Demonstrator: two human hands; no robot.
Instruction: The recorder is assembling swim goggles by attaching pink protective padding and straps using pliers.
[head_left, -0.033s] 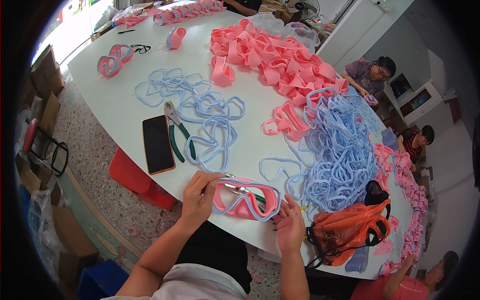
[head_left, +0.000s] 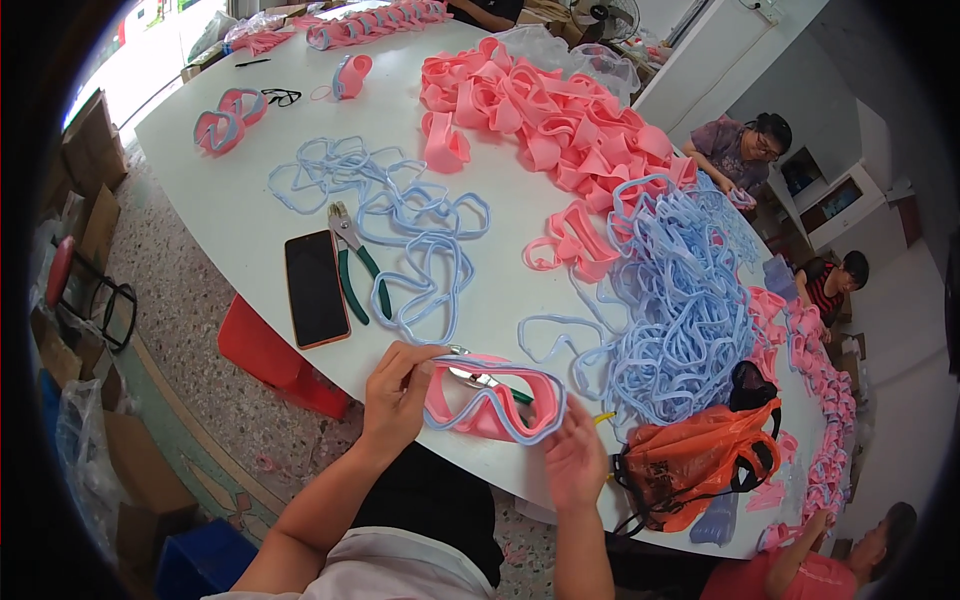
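Note:
A soft pink goggle frame (head_left: 490,425) edged with a light blue rim is held up at the table's near edge. My left hand (head_left: 397,390) pinches its left end between thumb and fingers. At the right end my right hand (head_left: 578,455) has its fingers against the rim, partly behind it. Through the frame's openings shows a metal tool with a green handle (head_left: 521,397), mostly hidden. Left of the frame lie green-handled pliers (head_left: 358,265) and a dark phone (head_left: 317,290). Loose blue rims (head_left: 425,270) lie just beyond my left hand.
A white table (head_left: 240,190) carries a pink pile of goggle parts (head_left: 540,110), a tangled heap of blue rims (head_left: 680,300) and an orange plastic bag (head_left: 700,460). A red stool (head_left: 275,355) stands by its left edge. Several people sit around the table, one near right (head_left: 790,575).
My right hand has shifted slightly, its fingers closing in on the frame's right end. That end has tipped a little to the right. My left hand keeps its place.

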